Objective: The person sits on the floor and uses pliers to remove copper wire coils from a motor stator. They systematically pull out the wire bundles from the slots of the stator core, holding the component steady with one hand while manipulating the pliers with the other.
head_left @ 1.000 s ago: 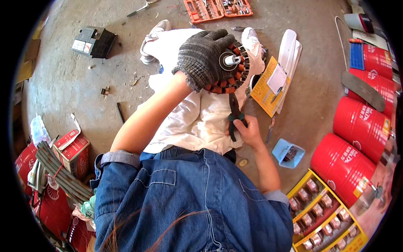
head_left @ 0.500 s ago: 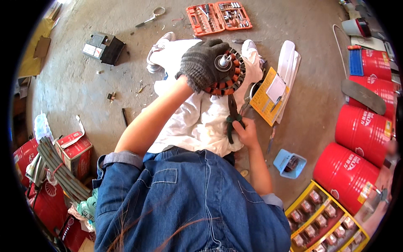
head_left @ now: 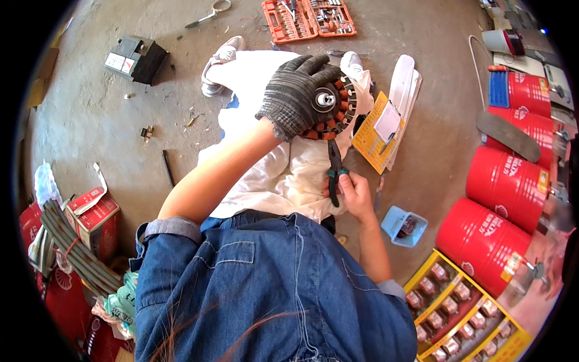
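In a dark grey knitted glove, my left hand (head_left: 297, 93) grips a round motor stator (head_left: 345, 108) ringed with copper coils. Its fingers wrap over the far left side, and a pale metal shaft stands at the centre. My bare right hand (head_left: 356, 194) is closed round the handles of dark long-nose pliers (head_left: 335, 172) with green on the grips. The jaws point away from me and meet the near rim of the stator; whether they pinch anything is too small to tell. White cloth (head_left: 283, 175) covers my lap beneath both.
An orange socket set case (head_left: 310, 21) lies open on the floor ahead, with a black battery (head_left: 137, 59) at far left. On the right are a yellow clipboard (head_left: 373, 142), white panels (head_left: 405, 90), a blue container (head_left: 404, 226) and red drums (head_left: 506, 187). Hoses (head_left: 81, 247) stand at left.
The surroundings have shifted slightly left in view. The stator has tilted or turned a little in my left hand, and the pliers' jaws still meet its near rim.
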The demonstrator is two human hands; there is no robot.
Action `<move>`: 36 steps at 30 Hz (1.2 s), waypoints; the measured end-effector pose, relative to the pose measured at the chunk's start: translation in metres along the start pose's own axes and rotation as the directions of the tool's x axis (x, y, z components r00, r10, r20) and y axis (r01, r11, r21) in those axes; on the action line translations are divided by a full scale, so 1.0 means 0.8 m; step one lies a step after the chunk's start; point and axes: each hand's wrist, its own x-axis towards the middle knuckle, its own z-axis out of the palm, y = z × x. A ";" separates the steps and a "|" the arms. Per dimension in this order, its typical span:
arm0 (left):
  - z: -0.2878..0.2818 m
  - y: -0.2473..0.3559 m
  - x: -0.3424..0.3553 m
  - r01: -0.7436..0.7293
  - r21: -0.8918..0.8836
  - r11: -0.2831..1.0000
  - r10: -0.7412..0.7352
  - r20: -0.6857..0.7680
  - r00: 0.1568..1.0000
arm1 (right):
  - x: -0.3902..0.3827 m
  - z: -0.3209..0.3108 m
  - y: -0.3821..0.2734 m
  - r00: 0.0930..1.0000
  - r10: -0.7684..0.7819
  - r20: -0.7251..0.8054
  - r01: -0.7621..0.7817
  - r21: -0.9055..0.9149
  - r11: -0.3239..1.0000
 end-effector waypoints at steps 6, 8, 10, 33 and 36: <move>-0.004 0.007 -0.006 0.022 0.006 1.000 -0.022 -0.036 0.999 | -0.005 -0.011 -0.010 0.992 0.097 0.084 -0.102 0.062 0.993; -0.003 0.004 -0.008 0.022 -0.010 1.000 -0.023 -0.057 0.998 | -0.011 -0.008 -0.022 0.980 0.171 0.106 -0.181 0.098 0.979; 0.000 0.004 -0.010 0.051 -0.022 0.998 -0.053 -0.062 0.997 | -0.016 0.002 -0.041 0.971 0.220 0.093 -0.229 0.096 0.969; 0.005 0.010 -0.013 0.059 -0.027 0.998 -0.060 -0.068 0.996 | -0.027 0.018 -0.178 0.683 0.727 -0.072 -0.729 -0.014 0.684; 0.000 0.006 -0.010 0.072 -0.075 0.995 -0.074 -0.025 0.997 | -0.035 0.017 -0.127 0.840 0.528 -0.124 -0.541 -0.124 0.832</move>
